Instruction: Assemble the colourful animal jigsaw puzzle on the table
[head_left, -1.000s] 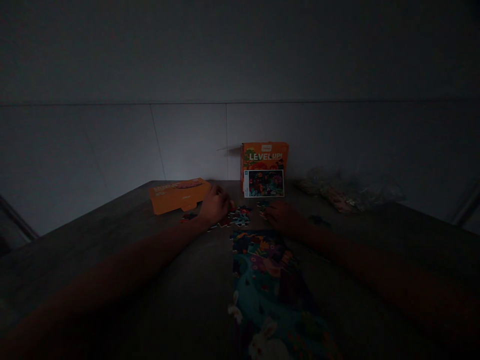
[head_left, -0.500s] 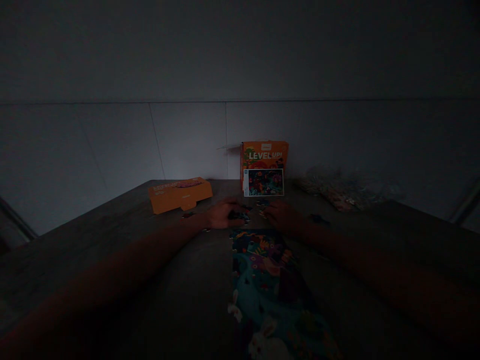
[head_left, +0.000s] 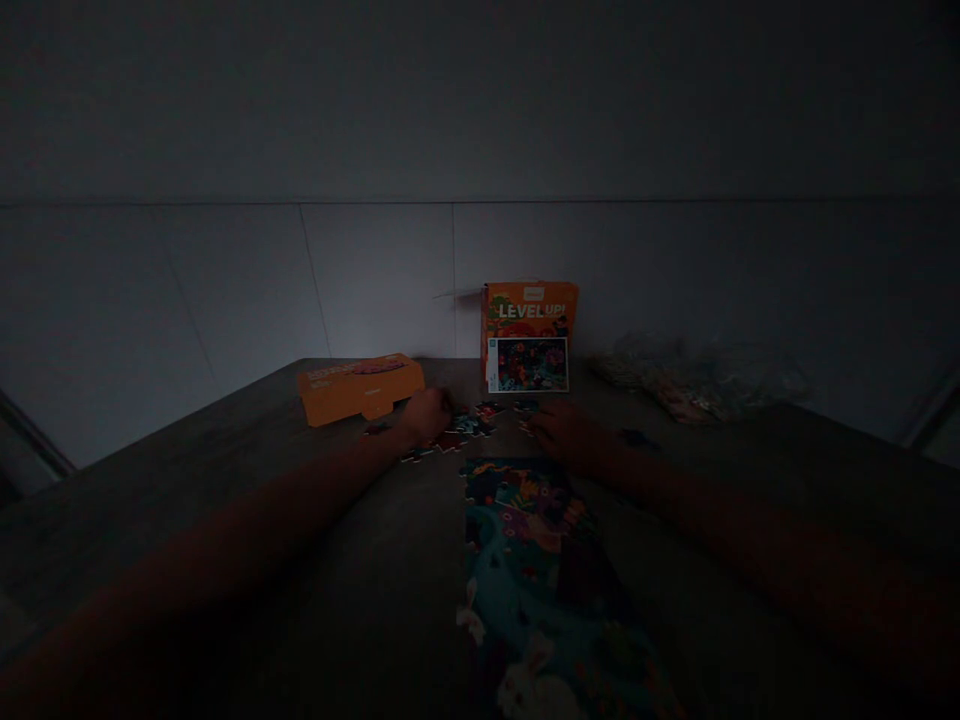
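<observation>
The picture is very dim, with the faint light strongest on the wall (head_left: 390, 270) left of the upright orange box (head_left: 529, 305), and the corners sink toward black. Nearer than that box, the forearms and the desk (head_left: 360, 560) lie in heavy shadow, while the clear bags (head_left: 697, 380) to its right look smeared.
</observation>
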